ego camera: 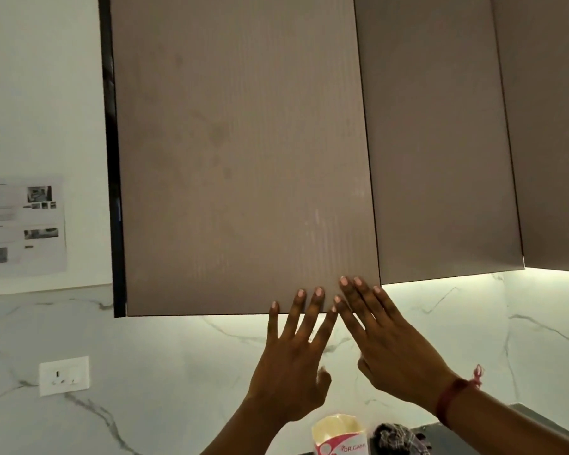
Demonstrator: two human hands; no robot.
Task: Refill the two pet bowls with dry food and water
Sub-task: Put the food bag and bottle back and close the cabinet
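A taupe wall cabinet door [243,152] fills the upper middle of the view, with a thin dark gap along its left edge. My left hand [293,362] is raised with fingers spread, its fingertips resting flat on the door's bottom right corner. My right hand [388,343], with a red thread on the wrist, lies flat beside it, fingertips on the same corner. Neither hand holds anything. No pet bowls, food or water are in view.
More taupe cabinet doors [440,142] continue to the right, lit from below. A white marble backsplash [178,372] carries a wall socket [63,376]. A printed sheet [23,224] hangs at left. A tissue packet [339,435] and dark checked cloth [398,438] sit below.
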